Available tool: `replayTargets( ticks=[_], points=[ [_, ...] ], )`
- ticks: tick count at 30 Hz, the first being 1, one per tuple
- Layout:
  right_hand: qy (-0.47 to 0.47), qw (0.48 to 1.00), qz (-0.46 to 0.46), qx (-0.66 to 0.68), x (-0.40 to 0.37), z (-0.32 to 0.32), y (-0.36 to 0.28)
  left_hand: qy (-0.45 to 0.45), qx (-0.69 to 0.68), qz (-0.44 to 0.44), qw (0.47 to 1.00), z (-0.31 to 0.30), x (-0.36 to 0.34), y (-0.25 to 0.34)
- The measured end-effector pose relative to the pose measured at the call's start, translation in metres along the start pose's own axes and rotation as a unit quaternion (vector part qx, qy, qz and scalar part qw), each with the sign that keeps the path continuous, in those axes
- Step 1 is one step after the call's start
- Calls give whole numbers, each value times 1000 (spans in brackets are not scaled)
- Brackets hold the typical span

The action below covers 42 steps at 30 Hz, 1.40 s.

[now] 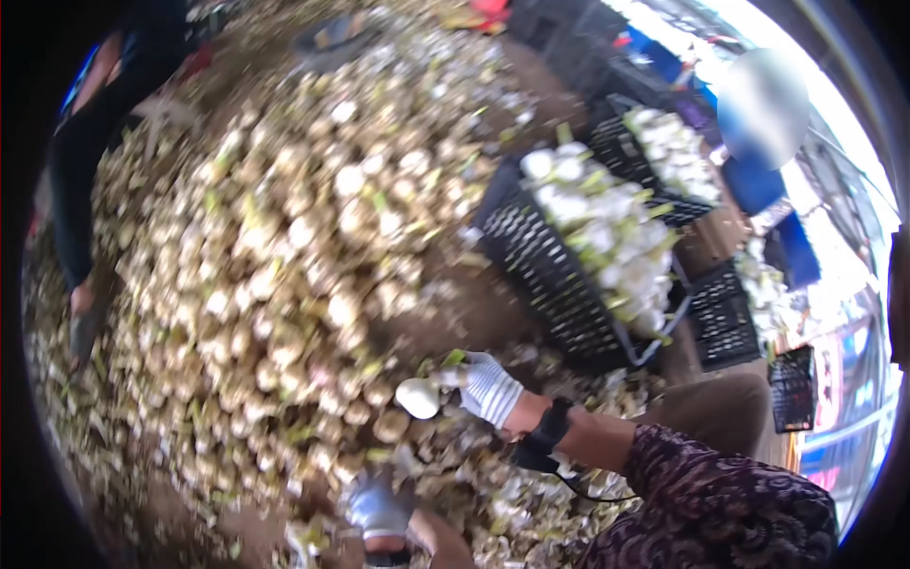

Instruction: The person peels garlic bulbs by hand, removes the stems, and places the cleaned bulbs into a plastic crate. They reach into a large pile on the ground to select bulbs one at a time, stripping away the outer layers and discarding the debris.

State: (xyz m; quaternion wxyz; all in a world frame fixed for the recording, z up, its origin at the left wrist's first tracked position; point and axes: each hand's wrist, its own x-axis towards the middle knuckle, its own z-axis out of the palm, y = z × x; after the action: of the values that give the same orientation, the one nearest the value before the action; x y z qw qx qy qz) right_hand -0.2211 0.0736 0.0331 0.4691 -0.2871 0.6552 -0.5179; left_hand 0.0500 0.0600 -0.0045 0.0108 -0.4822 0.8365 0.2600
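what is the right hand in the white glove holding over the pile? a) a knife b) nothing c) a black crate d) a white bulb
d: the right hand grips a white bulb at its fingertips, above the pile of bulbs. The black crates stand apart from it, filled with white bulbs.

Four crates (545, 275), two gloved hands (488, 387), countless bulbs (313, 237)
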Motion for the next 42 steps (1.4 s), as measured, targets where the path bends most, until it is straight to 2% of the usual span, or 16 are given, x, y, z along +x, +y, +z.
replayTargets(
  ticks=[1,3,5,7,13,17,19,22,25,27,28,30,33,35,37,42],
  points=[
    [41,981,123,144,-1,-6,-38,-19,24,-24,999,15,1,-19],
    [26,993,-74,88,5,-42,-101,-1,79,-111,991,-4,8,-11],
    [145,943,-254,-157,22,-90,-139,69,72,-119,988,2,6,-36],
    [273,785,-330,-447,31,-133,-186,66,22,-128,989,10,3,-57],
    [170,556,-88,-809,61,-232,-197,49,19,-169,984,10,15,-48],
    [203,573,-267,-747,43,-182,-186,-74,99,-141,982,6,29,-41],
    [107,701,-215,-672,25,-119,-176,-19,-14,-162,986,20,24,-51],
    [-194,853,-168,-455,4,-50,-107,20,-609,-212,764,18,14,-52],
    [-328,869,-27,-369,-24,15,-44,35,-806,-178,563,-14,12,-11],
    [-310,906,20,-286,-39,42,-4,-4,-804,-170,570,-26,13,3],
    [-237,935,-149,-218,-43,49,19,-7,-763,-160,626,-29,14,11],
    [-166,976,-72,-118,-49,62,-7,6,-637,-124,761,-18,17,17],
    [-139,955,-172,-199,-35,56,10,24,-595,-81,799,16,19,0],
    [-154,980,128,-22,-33,51,-6,60,-710,0,702,-30,13,37],
    [-159,966,190,67,-26,53,6,74,-617,-20,783,-24,1,39],
    [-141,975,169,28,-29,60,-6,111,-602,-17,791,-27,6,51]
  ],
)
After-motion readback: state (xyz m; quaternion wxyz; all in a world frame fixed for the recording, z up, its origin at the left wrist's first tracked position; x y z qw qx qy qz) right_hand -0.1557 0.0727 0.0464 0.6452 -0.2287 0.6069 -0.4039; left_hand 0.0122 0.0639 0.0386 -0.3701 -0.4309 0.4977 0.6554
